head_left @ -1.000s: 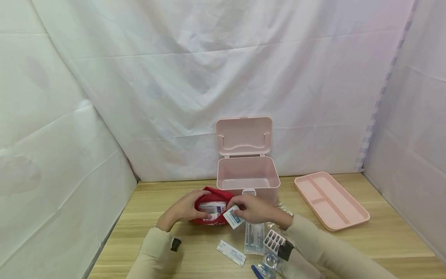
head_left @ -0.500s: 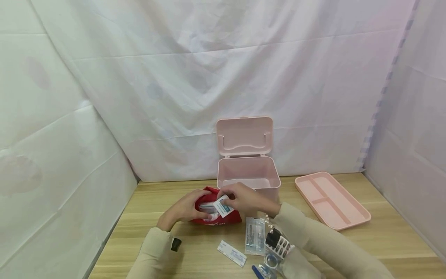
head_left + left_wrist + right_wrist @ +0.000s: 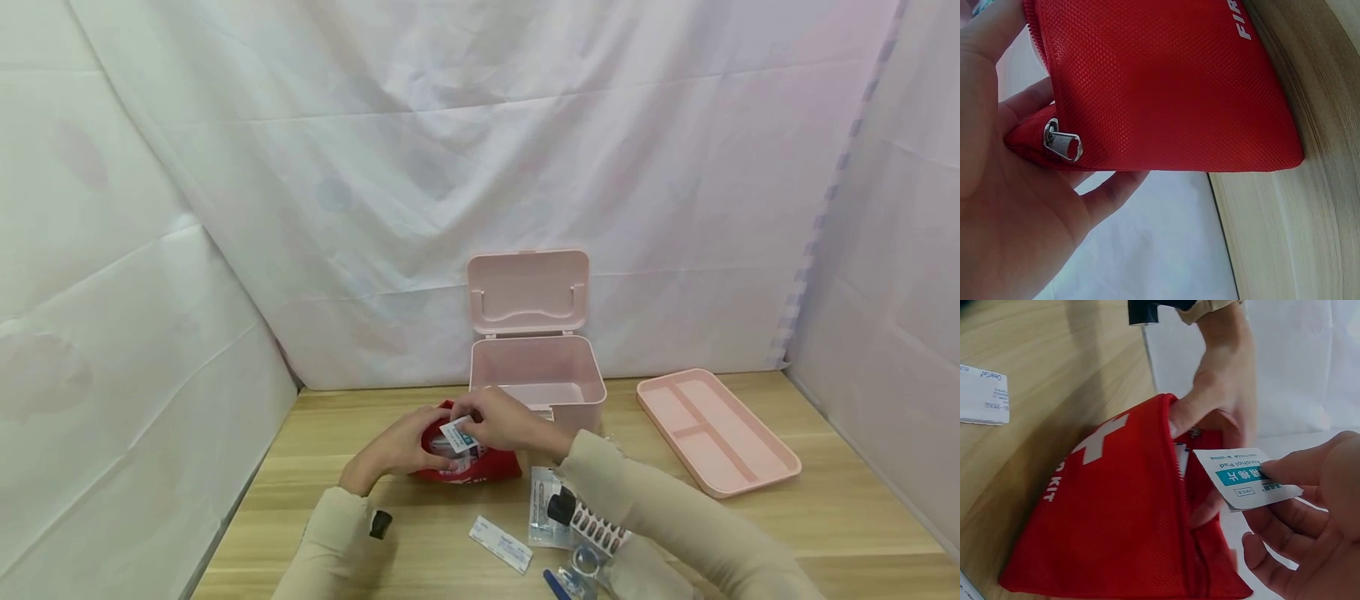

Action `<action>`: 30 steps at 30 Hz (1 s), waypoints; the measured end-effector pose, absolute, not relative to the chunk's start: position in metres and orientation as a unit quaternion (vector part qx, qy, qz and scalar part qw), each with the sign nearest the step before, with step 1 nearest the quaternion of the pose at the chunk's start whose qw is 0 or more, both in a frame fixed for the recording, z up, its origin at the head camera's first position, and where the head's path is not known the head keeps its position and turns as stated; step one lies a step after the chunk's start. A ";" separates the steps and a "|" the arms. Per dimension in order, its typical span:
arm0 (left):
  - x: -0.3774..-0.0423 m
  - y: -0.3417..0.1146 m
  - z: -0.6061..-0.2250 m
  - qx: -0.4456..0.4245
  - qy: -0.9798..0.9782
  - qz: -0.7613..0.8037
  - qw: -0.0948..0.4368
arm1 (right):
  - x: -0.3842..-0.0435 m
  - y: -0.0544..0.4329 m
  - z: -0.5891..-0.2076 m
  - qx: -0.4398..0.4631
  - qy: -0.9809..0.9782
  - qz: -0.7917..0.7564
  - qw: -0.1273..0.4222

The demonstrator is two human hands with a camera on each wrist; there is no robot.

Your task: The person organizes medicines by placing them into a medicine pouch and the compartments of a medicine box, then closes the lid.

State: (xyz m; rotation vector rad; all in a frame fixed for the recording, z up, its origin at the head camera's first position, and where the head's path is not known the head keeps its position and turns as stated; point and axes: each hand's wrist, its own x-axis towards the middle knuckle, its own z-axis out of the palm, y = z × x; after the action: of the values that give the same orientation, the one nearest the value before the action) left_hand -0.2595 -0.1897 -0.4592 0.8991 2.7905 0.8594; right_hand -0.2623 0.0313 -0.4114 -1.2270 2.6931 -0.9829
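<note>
A red first aid pouch with its zip open is gripped at the left end of its mouth by my left hand. In the left wrist view, the zipper pull hangs beside the palm, and the fingers reach behind the fabric. My right hand pinches alcohol pad packets between thumb and fingers, at least two lying together. They are just over the pouch's mouth. White packaged items show inside the pouch in the head view, partly hidden by the pads and hands.
Behind the pouch stands a pink box, lid raised. A pink divided tray lies to the right. Nearer are a white strip packet, a clear printed packet, a capsule blister pack and a blue-handled item.
My right hand has moved left with the alcohol pads, from the pouch's right side to over its mouth. The left hand keeps its grip in nearly the same place.
</note>
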 end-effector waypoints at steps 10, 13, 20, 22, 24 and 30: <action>-0.261 -0.189 -0.460 0.314 0.906 0.282 0.028 | -0.258 0.016 -0.426 -0.390 0.879 -0.272 -0.022; -0.260 -0.190 -0.460 0.317 0.905 0.282 0.027 | -0.256 0.012 -0.431 -0.390 0.886 -0.249 -0.036; -0.260 -0.190 -0.460 0.320 0.904 0.283 0.020 | -0.254 0.004 -0.438 -0.394 0.891 -0.218 -0.066; -0.260 -0.190 -0.460 0.325 0.902 0.283 0.016 | -0.253 0.003 -0.440 -0.400 0.888 -0.210 -0.081; -0.260 -0.190 -0.460 0.328 0.901 0.283 0.013 | -0.253 0.001 -0.443 -0.402 0.888 -0.202 -0.094; -0.261 -0.191 -0.461 0.329 0.902 0.279 0.020 | -0.252 -0.002 -0.450 -0.404 0.894 -0.137 -0.137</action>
State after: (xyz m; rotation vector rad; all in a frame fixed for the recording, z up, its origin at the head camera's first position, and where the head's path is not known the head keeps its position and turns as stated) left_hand -0.2610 -0.1908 -0.4608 1.0191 2.7981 0.8659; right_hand -0.2518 -0.0022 -0.4495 -1.3921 3.0849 -0.4724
